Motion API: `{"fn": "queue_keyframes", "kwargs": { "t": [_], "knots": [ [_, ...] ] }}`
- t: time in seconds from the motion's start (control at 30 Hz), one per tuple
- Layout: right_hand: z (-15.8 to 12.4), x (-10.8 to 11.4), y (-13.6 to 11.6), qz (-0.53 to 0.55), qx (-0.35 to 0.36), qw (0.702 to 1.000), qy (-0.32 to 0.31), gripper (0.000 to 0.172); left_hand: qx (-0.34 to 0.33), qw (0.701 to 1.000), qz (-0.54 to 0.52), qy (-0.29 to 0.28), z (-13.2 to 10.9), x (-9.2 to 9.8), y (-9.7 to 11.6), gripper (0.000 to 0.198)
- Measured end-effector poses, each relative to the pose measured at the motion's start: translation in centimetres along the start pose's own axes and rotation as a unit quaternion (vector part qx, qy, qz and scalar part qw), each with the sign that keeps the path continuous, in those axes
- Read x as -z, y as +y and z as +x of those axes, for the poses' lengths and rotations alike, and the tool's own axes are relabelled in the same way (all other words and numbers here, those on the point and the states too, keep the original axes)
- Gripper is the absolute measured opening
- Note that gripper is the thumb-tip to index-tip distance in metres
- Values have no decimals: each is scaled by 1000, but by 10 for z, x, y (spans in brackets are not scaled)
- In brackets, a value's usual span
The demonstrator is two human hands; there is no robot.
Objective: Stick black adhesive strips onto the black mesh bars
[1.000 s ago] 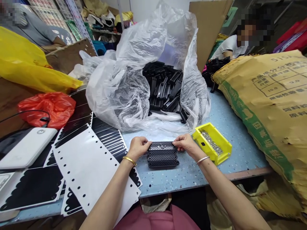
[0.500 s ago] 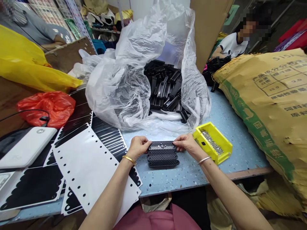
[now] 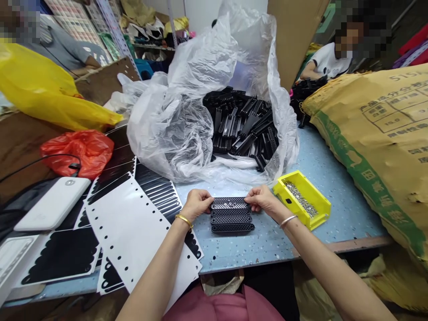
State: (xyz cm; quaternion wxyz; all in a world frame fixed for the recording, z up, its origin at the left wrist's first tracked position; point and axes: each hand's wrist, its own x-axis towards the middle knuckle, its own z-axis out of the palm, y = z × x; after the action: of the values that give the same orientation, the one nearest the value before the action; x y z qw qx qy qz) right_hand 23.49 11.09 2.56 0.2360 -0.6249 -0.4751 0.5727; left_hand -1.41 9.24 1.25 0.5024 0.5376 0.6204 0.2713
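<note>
Black plastic strips [image 3: 232, 218], four of them, lie side by side on the speckled blue table [image 3: 277, 249], between the two hands. The left hand [image 3: 198, 204] and the right hand [image 3: 262, 199] pinch the two ends of the farthest strip, and small silver pieces sit on this strip. Just beside the right hand is a yellow bin [image 3: 302, 199] full of tiny metal parts. A white sheet with holes [image 3: 133, 232] lies left of the left hand. Farther away, a clear plastic bag [image 3: 167, 133] holds a pile of black strips [image 3: 240, 125].

The speckled blue workbench [image 3: 344, 209] carries four black plastic strips [image 3: 232, 215] and a yellow bin [image 3: 316, 203] (tiny metal parts [image 3: 301, 199] inside).
</note>
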Motion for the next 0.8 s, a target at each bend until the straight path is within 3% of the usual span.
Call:
{"fn": "queue_keyframes", "kwargs": {
  "t": [0.13,0.3,0.47,0.53,0.63,0.8],
  "knots": [
    [-2,1,3,14,2,1000,-8,13,-1,1000,26,1,0,-1,1,14],
    [1,5,1,8,9,1000,-18,19,-41,993,100,42,0,-3,2,16],
    [-3,-1,2,-67,140,983,93,15,-94,971,186,118,-15,-1,12,19],
    [-7,-12,4,-126,193,970,82,10,-138,952,240,129,-23,-4,17,23],
    [-12,-27,5,-213,237,947,41,16,-179,934,299,74,-29,-13,22,23],
    [-16,-33,3,-295,240,924,31,18,-168,925,342,4,-27,-24,24,25]
  ]
}}
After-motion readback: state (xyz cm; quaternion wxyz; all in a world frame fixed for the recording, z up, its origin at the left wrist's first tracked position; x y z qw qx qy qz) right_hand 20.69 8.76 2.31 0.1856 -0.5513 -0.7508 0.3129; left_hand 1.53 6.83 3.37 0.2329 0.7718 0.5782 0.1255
